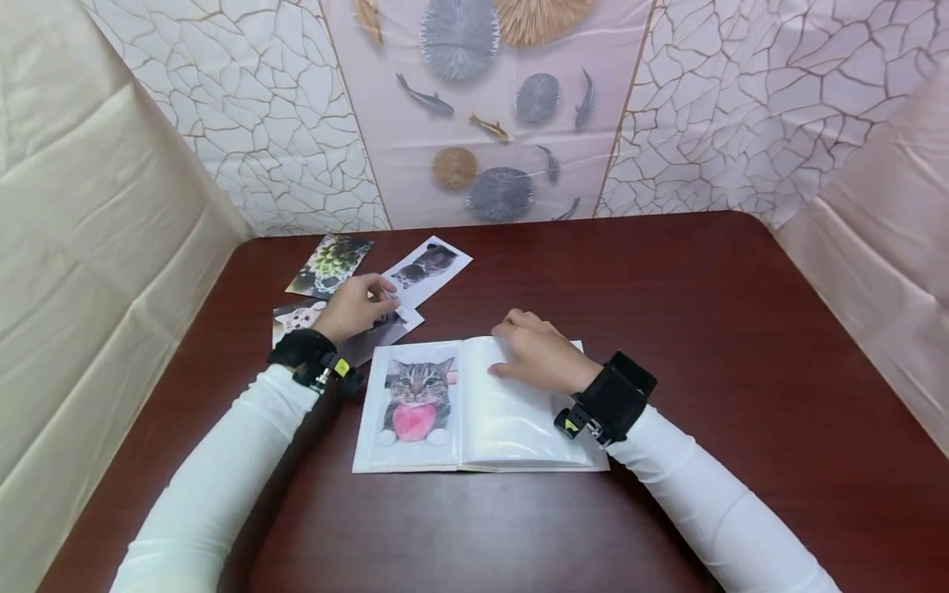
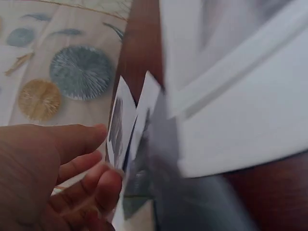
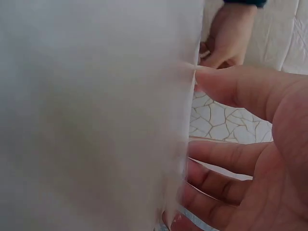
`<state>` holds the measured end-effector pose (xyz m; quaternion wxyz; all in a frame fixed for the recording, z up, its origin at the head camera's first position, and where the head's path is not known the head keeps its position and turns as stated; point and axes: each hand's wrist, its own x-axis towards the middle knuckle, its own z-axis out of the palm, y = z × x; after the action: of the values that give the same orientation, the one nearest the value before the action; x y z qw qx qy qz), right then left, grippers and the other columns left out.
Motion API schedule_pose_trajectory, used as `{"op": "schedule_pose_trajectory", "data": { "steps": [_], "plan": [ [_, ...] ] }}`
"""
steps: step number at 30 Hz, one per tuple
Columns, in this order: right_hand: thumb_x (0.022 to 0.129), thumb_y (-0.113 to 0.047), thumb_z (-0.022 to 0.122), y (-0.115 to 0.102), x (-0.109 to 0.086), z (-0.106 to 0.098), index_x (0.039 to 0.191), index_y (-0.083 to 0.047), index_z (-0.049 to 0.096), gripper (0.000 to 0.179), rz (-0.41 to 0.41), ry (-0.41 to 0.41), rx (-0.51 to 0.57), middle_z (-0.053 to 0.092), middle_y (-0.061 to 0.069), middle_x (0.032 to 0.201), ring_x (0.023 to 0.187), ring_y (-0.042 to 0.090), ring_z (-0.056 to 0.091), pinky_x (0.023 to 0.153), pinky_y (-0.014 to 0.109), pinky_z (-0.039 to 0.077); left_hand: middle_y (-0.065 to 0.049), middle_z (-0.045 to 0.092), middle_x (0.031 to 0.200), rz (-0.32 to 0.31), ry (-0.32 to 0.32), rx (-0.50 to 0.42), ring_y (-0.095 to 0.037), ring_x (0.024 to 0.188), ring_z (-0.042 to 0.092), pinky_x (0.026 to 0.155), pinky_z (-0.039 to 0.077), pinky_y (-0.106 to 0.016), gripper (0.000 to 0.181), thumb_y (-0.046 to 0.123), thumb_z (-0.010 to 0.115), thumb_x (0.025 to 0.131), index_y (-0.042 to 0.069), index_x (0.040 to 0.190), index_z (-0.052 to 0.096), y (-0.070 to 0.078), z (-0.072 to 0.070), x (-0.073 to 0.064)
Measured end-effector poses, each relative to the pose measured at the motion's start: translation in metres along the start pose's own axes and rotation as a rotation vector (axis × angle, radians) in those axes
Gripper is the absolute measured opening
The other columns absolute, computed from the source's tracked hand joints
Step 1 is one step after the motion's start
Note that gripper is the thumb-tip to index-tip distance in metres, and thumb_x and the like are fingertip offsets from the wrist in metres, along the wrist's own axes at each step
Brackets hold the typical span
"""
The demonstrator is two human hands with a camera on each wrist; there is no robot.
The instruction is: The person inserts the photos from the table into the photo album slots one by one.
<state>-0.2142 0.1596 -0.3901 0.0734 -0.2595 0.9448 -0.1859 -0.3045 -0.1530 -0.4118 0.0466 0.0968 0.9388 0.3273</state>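
Observation:
An open photo album (image 1: 479, 461) lies on the table; its left pocket shows a cat picture (image 1: 418, 395) with a pink heart, and its right page (image 1: 519, 428) is whitish and glossy. My right hand (image 1: 544, 352) holds the top edge of that right side. In the right wrist view, its thumb (image 3: 231, 86) lies at the sleeve's edge while the other fingers pass behind it. Over the loose photos, my left hand (image 1: 356, 309) has bent fingers, with a gap between thumb (image 2: 82, 139) and fingertips. Beneath it is a dark photo with a white border (image 1: 408, 323), partly hidden.
Beyond the left hand lie a green plant photo (image 1: 329, 263) and a white-bordered animal photo (image 1: 430, 268). A photo of a white animal (image 1: 291, 319) sits partly under the left wrist. Patterned cloth (image 1: 259, 123) hangs behind the brown table (image 1: 667, 288).

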Motion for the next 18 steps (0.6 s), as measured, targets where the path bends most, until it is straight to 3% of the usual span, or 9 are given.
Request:
{"op": "schedule_pose_trajectory", "data": {
  "steps": [4, 10, 14, 18],
  "plan": [
    [0.091, -0.031, 0.077, 0.006, -0.008, -0.001, 0.131, 0.0, 0.064, 0.052, -0.008, 0.023, -0.011, 0.057, 0.013, 0.124, 0.112, 0.029, 0.052, 0.098, 0.046, 0.045, -0.019, 0.06, 0.116, -0.095, -0.04, 0.094, -0.032, 0.095, 0.061, 0.08, 0.05, -0.042, 0.048, 0.03, 0.07, 0.096, 0.002, 0.132, 0.056, 0.007, -0.005, 0.02],
    [0.091, -0.033, 0.076, 0.013, -0.015, -0.002, 0.135, 0.002, 0.061, 0.058, 0.024, 0.044, -0.007, 0.055, 0.014, 0.126, 0.116, 0.03, 0.051, 0.101, 0.048, 0.042, -0.028, 0.045, 0.14, -0.221, -0.104, 0.188, -0.041, 0.128, 0.047, 0.106, 0.043, -0.054, 0.082, 0.045, 0.078, 0.087, -0.005, 0.141, 0.044, 0.003, -0.007, 0.043],
    [0.092, -0.033, 0.075, 0.017, -0.014, -0.003, 0.137, 0.002, 0.06, 0.059, 0.024, 0.072, 0.013, 0.055, 0.014, 0.126, 0.117, 0.029, 0.05, 0.1, 0.046, 0.041, -0.035, 0.029, 0.15, -0.293, -0.166, 0.152, -0.047, 0.135, 0.039, 0.105, 0.045, -0.056, 0.092, 0.045, 0.078, 0.087, -0.009, 0.147, 0.035, 0.005, -0.01, 0.047],
    [0.092, -0.031, 0.075, 0.02, -0.015, -0.005, 0.135, 0.001, 0.062, 0.055, 0.019, 0.089, 0.031, 0.056, 0.012, 0.124, 0.115, 0.028, 0.049, 0.098, 0.043, 0.041, -0.038, 0.017, 0.155, -0.354, -0.211, 0.048, -0.05, 0.136, 0.036, 0.085, 0.058, -0.046, 0.094, 0.037, 0.081, 0.086, -0.009, 0.149, 0.029, 0.01, -0.01, 0.05]
  ]
}}
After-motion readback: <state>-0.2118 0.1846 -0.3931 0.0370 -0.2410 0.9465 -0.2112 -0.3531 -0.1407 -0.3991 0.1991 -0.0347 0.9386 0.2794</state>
